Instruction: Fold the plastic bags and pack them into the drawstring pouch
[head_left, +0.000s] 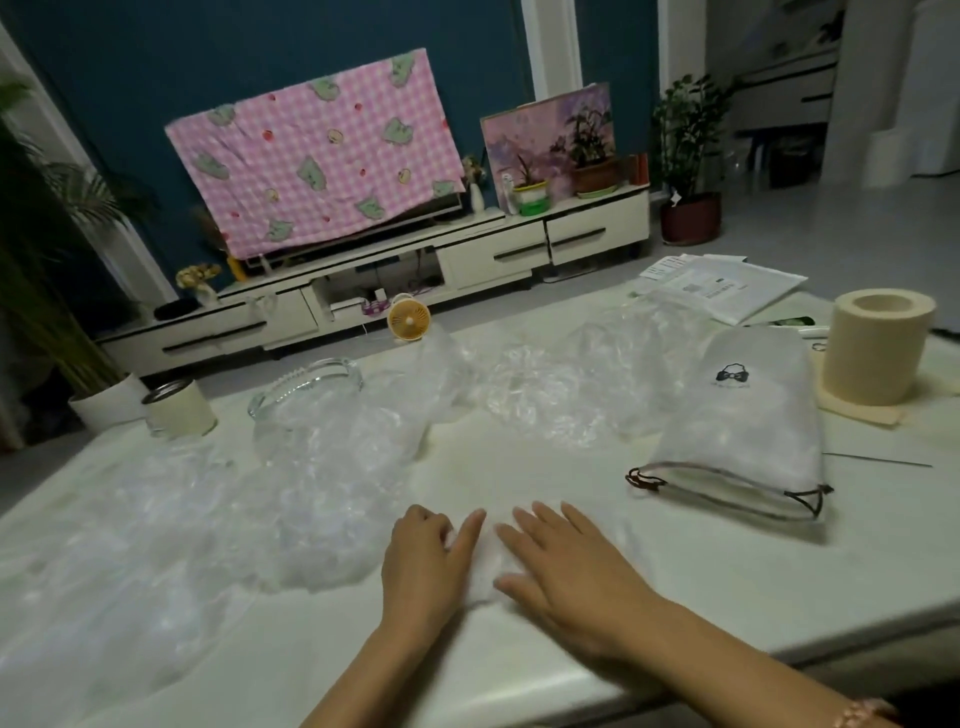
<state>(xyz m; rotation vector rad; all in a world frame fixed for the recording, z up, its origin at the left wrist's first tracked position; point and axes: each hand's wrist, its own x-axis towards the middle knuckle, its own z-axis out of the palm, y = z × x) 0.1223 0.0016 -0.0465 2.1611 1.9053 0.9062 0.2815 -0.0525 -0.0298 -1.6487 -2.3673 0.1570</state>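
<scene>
Head view: loose bags (332, 467), ashtray (306, 384) and drawstring pouch (748, 415) crowd the tabletop (737, 577); left grip (423, 564) clutches a folded bag (483, 569), right grip (571, 566) presses it, fingers straight.

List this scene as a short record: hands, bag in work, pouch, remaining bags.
left hand: rests on the small folded clear plastic bag, fingers partly curled
right hand: flat, pressing the same bag
pouch: white fabric drawstring pouch, black bow print, mouth open, right of hands
loose bags: crumpled clear plastic bags across the white table
nearby: glass ashtray
</scene>
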